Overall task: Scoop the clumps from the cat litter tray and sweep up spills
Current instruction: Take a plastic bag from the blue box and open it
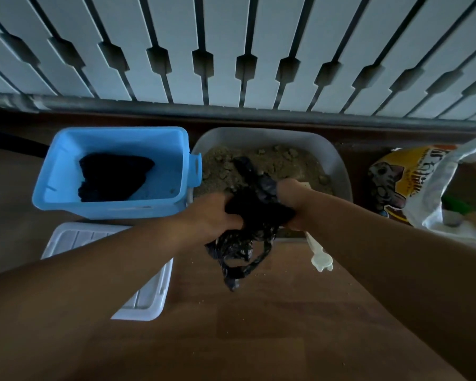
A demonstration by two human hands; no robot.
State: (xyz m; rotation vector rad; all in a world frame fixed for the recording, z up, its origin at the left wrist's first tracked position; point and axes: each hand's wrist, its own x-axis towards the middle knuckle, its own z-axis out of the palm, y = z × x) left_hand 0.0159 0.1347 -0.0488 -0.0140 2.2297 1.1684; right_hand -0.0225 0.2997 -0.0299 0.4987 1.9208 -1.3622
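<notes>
Both my hands, left (213, 213) and right (291, 204), clutch a crumpled black plastic bag (248, 229) just above the near rim of the grey litter tray (338, 160). Beyond my knuckles I see clumpy litter (283, 163); a blue bin (110, 171) touches the tray's left side.

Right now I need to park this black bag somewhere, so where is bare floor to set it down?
The brown wood floor nearest you, between the flat white plastic lid and the cream plastic scoop, is bare apart from a few grains. Further away it is crowded: blue plastic bin, grey litter tray, yellow litter sack.
</notes>
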